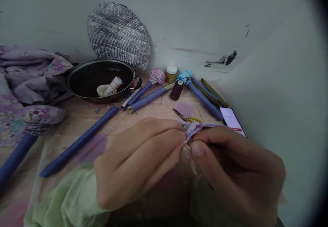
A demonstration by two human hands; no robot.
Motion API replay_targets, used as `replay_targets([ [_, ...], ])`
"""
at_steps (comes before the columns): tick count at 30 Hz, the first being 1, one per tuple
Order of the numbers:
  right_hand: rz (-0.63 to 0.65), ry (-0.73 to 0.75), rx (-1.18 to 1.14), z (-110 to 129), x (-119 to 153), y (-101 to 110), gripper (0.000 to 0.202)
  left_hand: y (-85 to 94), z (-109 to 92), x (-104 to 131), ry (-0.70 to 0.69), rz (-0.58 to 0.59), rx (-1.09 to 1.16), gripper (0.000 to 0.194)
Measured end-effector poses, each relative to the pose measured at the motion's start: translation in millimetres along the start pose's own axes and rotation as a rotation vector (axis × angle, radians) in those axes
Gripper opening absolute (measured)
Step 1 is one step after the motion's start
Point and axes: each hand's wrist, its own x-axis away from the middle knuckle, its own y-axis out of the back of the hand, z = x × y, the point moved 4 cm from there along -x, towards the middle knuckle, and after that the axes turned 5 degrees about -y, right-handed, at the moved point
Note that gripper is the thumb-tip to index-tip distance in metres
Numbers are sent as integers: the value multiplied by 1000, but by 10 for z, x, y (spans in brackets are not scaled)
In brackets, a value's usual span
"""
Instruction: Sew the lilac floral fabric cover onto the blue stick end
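Biggest first: the pale wall fills the top and wraps down the right side, so there's little sideways room over there. Pink table below it, with bare patches mostly left of center, around the loose blue stick. Cloth is bunched at the left edge of the frame. The pan sits upper left, with a small cup and a roll in it, and the silver disc leans on the wall behind.

Both hands are lower center to right. Left hand is pinched narrow on the scrap, right hand the same, thumb and fingers close together on its other side. So 2 hands, 1 scrap, just right of center and held up over the table.

The stick with the floral head runs off the left edge. More wrapped sticks crowd upper center, and the phone is right beside the right hand, by the wall. Spool and jar stand upper center. Yellow-handled snips lie just beyond the fingertips, pretty tight gap in the frame.
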Motion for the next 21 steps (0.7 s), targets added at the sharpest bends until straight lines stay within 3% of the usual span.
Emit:
replay_targets([
  [1, 0, 5, -1, 1, 1, 0, 13, -5, -4, 10, -42, 99, -28, 23],
  [3, -4, 11, -7, 1, 2, 2, 12, 26, -12, 29, -115, 147, -82, 31],
  [8, -44, 6, -14, 5, 16, 11, 11, 56, -71, 62, -244, 34, -230, 27],
  [16, -58, 24, -15, -16, 68, -7, 11, 55, -166, 113, -149, -71, -237, 32],
  [21, -105, 39, -12, -28, 61, -16, 10, -42, -255, 24, -15, -205, -2, 27],
])
